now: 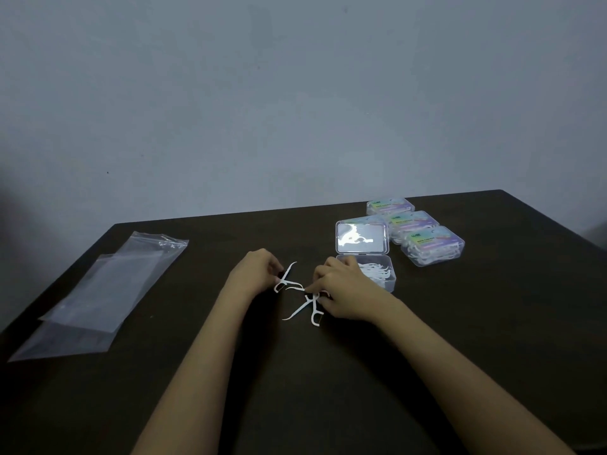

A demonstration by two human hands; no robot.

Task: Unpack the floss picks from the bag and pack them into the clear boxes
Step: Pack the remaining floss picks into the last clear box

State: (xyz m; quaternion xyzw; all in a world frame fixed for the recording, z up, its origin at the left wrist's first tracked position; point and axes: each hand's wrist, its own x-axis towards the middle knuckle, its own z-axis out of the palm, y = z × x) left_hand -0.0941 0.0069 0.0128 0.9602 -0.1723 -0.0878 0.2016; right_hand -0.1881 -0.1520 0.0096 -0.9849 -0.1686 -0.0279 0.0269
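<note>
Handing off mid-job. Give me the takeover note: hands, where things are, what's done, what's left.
Left hand: pinches one pick.
Right hand: pinches the loose picks on the table.
Open box: beside the right hand, lid up, partly filled.
Closed boxes: three behind it, apparently full.
Bags: flat at the left, seemingly empty.
Left: box these last picks, then close the lid.
</note>
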